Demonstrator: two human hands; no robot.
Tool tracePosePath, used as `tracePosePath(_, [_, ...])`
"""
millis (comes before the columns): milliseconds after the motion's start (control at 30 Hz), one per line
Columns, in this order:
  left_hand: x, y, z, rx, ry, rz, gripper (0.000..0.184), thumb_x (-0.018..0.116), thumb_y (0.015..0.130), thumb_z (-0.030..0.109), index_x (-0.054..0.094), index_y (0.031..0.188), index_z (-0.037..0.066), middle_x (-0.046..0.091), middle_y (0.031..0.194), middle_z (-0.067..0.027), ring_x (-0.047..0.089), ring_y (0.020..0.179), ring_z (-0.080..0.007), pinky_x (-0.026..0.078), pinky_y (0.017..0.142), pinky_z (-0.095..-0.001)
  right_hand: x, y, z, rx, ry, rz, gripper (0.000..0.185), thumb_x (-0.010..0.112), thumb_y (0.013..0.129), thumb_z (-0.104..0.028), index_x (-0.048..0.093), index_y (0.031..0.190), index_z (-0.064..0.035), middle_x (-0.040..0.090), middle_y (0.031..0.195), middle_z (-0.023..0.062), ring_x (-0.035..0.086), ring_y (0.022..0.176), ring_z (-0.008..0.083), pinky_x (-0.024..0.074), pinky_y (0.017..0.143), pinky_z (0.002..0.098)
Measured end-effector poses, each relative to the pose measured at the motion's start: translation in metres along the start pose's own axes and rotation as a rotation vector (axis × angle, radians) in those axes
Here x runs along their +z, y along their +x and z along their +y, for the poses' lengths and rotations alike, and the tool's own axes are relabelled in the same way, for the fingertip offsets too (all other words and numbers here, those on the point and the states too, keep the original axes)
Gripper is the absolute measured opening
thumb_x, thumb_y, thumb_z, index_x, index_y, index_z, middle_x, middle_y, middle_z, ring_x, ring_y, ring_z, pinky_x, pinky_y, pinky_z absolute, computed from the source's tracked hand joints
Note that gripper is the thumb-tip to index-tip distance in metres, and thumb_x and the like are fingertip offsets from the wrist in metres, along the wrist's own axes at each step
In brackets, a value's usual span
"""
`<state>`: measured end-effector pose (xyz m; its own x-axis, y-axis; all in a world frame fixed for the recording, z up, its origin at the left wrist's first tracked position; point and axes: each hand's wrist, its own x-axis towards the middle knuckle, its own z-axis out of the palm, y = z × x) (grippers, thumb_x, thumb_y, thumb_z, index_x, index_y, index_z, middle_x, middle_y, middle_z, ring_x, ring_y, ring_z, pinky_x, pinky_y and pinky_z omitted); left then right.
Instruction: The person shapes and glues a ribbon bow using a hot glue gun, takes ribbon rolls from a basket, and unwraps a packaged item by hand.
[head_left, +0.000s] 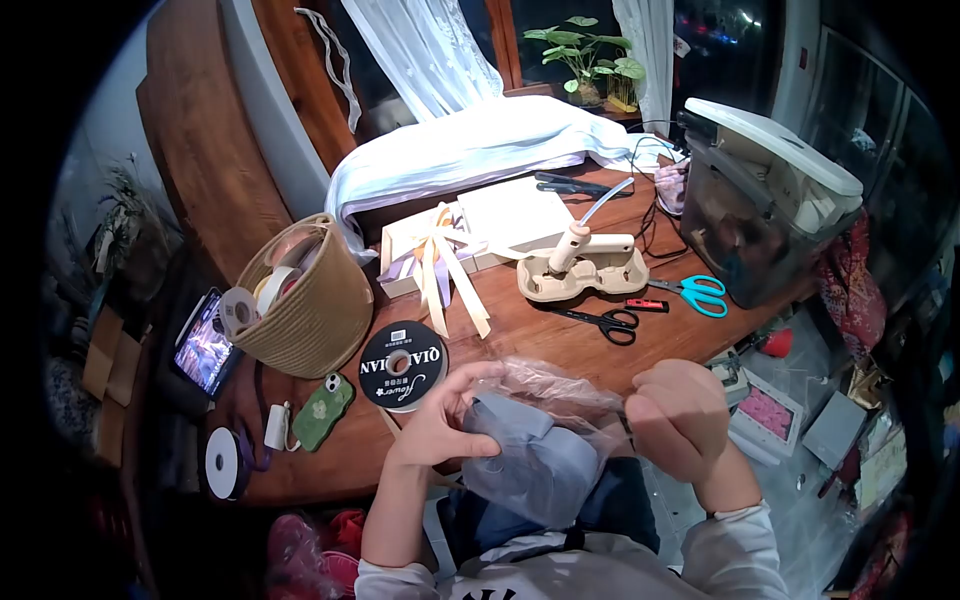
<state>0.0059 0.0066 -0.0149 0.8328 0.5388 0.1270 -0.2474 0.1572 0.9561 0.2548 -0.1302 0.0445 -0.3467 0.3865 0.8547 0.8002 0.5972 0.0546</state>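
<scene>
A clear plastic bag (560, 385) with a grey-blue roll (535, 455) inside hangs in front of my body, over my lap. My left hand (445, 418) grips the bag and roll from the left side, thumb across the front. On the right, my right hand (680, 415) is closed at the bag's edge, its fingers curled on the stretched plastic. Just beyond my left hand, a black ribbon spool (402, 366) lies on the wooden table (700, 345).
Behind are a cream box (515, 215) with ribbons, a cardboard tray (590, 284) holding a glue gun (572, 246), black scissors (612, 324) and blue scissors (702, 296). A woven basket (305, 310), phone (326, 411) and white spool (222, 463) stand left; a storage bin (755, 200) is right.
</scene>
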Motion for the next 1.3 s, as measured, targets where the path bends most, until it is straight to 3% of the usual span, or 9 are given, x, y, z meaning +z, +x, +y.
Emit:
tracePosePath(133, [0.015,-0.005,0.023,0.034,0.144,0.108,0.075,0.084,0.059,-0.003,0.049,0.125,-0.002,0.060,0.114,-0.0080,0.058,0.101,-0.0140,0.047,0.086,-0.0260,-0.001,-0.017,0.003,0.380,0.714,0.013,0.030,0.054,0.085,-0.011,0.053,0.112,0.0025,0.063,0.089,0.0177,0.063,0.070,0.0272,0.0512,0.062,0.0356])
tracePosePath(233, [0.018,-0.002,0.022,0.044,0.263,0.140,0.067,0.081,0.060,-0.006,0.052,0.121,-0.002,0.061,0.111,-0.0070,0.058,0.100,-0.0139,0.046,0.087,-0.0256,0.007,0.000,-0.009,0.918,1.559,0.331,0.041,0.050,0.091,-0.016,0.042,0.126,0.0041,0.063,0.102,0.0209,0.063,0.079,0.0246,0.0526,0.070,0.0335])
tracePosePath(267, [0.018,-0.001,0.022,0.047,0.322,0.136,0.065,0.080,0.062,-0.007,0.052,0.120,-0.001,0.061,0.110,-0.0067,0.058,0.100,-0.0138,0.046,0.087,-0.0255,0.015,-0.010,-0.002,1.004,1.470,0.148,0.058,0.060,0.085,-0.012,0.032,0.134,0.0016,0.061,0.107,0.0209,0.062,0.084,0.0208,0.0496,0.074,0.0301])
tracePosePath(367, [0.013,0.003,0.019,0.059,0.649,0.087,0.062,0.078,0.064,-0.007,0.052,0.119,0.000,0.061,0.108,-0.0053,0.059,0.099,-0.0132,0.046,0.085,-0.0254,0.015,-0.013,0.005,0.845,1.034,-0.497,0.061,0.068,0.080,-0.002,0.037,0.133,-0.0023,0.061,0.093,0.0054,0.055,0.074,0.0079,0.0449,0.067,0.0197])
tracePosePath(600, [0.006,-0.004,0.028,0.058,0.695,0.127,0.057,0.079,0.066,0.001,0.054,0.118,0.002,0.063,0.108,-0.0095,0.064,0.098,-0.0158,0.049,0.084,-0.0261,0.013,0.008,-0.008,1.265,1.590,-0.228,0.011,0.065,0.084,-0.007,0.062,0.093,-0.0026,0.068,0.081,0.0051,0.059,0.063,0.0062,0.0433,0.053,0.0173])
tracePosePath(700, [0.007,-0.005,0.027,0.139,0.732,0.111,0.058,0.079,0.067,0.001,0.053,0.119,0.003,0.064,0.107,-0.0101,0.065,0.100,-0.0194,0.050,0.083,-0.0282,0.023,0.007,0.008,1.064,1.127,-0.623,0.010,0.065,0.084,-0.007,0.060,0.092,-0.0023,0.068,0.080,0.0054,0.058,0.062,0.0063,0.0452,0.054,0.0208])
tracePosePath(733, [0.006,-0.005,0.027,0.150,0.734,0.107,0.058,0.078,0.067,0.001,0.053,0.119,0.003,0.065,0.106,-0.0103,0.066,0.100,-0.0202,0.050,0.083,-0.0287,0.029,0.008,0.008,0.724,0.805,-0.616,0.023,0.068,0.080,-0.010,0.057,0.098,-0.0022,0.065,0.083,0.0083,0.060,0.066,0.0134,0.0472,0.058,0.0270])
tracePosePath(833, [0.005,-0.003,0.027,0.171,0.755,0.100,0.060,0.078,0.067,0.001,0.051,0.121,0.004,0.066,0.104,-0.0110,0.066,0.100,-0.0214,0.050,0.082,-0.0293,0.038,0.020,0.002,0.541,0.539,-0.587,0.031,0.071,0.075,-0.013,0.057,0.100,-0.0015,0.060,0.087,0.0118,0.060,0.074,0.0230,0.0477,0.064,0.0319])
tracePosePath(1300, [-0.011,0.036,0.008,0.094,0.465,0.130,0.063,0.072,0.070,-0.007,0.044,0.124,0.006,0.062,0.099,-0.0067,0.059,0.095,-0.0137,0.047,0.084,-0.0280,0.091,0.028,0.020,0.803,0.439,-0.391,0.044,0.081,0.063,-0.013,0.053,0.095,-0.0042,0.055,0.071,0.0081,0.057,0.065,0.0248,0.0468,0.062,0.0334])
